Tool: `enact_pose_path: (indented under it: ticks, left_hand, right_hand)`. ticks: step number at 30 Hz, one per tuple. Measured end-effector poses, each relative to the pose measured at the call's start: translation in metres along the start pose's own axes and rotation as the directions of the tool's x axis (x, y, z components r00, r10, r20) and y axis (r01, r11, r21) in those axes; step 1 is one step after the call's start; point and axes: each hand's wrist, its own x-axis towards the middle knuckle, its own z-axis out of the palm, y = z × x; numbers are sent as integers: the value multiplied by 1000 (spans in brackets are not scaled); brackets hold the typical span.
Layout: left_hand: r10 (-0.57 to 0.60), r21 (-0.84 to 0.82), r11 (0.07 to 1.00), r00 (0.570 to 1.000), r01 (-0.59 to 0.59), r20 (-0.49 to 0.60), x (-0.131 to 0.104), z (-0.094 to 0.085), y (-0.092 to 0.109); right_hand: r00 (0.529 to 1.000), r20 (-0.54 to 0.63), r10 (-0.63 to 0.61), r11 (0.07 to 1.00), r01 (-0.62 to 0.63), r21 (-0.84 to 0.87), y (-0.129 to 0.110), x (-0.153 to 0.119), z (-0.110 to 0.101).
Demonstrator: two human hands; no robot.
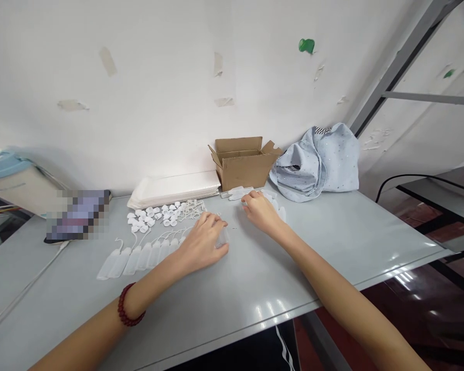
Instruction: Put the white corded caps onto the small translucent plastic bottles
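My left hand (203, 243) curls low over the table, its thumb and fingers around a small translucent bottle (223, 237). To its left lies a slanted row of flat translucent bottles (142, 256) with thin cords at their tops, the right end hidden by the hand. My right hand (263, 210) is closed, fingers bent at the edge of a loose group of translucent bottles (237, 192); what its fingertips hold is hidden. Behind the row sit several white caps (143, 219) and a small heap of pale corded loops (191, 210).
A stack of white padded envelopes (174, 188) lies against the wall beside an open cardboard box (245, 172). Right of it slumps a light blue cloth bag (319, 165). At left are a phone (77, 214) with a cable and a blue-lidded container (17, 178). The grey table's (294, 288) front edge runs below.
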Motion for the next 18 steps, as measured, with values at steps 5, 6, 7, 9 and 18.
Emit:
enact_pose_path:
  ticks: [5,6,7,9,18]
  left_hand:
    - [-72,-36,997,997,71,-7,-1,-12,-8]
    - [-95,-43,995,995,93,-32,1,-16,-13]
    - [-118,-41,992,991,115,-63,2,-20,-20]
    - [-147,-6,989,983,147,-111,7,-27,-35]
    - [-116,104,985,979,135,-170,21,-13,-68]
  right_hand:
    - [999,35,13,998,-10,-67,1,2,3]
    - [999,37,15,997,-12,-75,2,2,3]
    - [999,37,18,997,-15,-82,2,2,3]
    - [999,29,27,996,-24,-91,4,3,4]
    - [997,19,73,992,-70,-105,10,6,7]
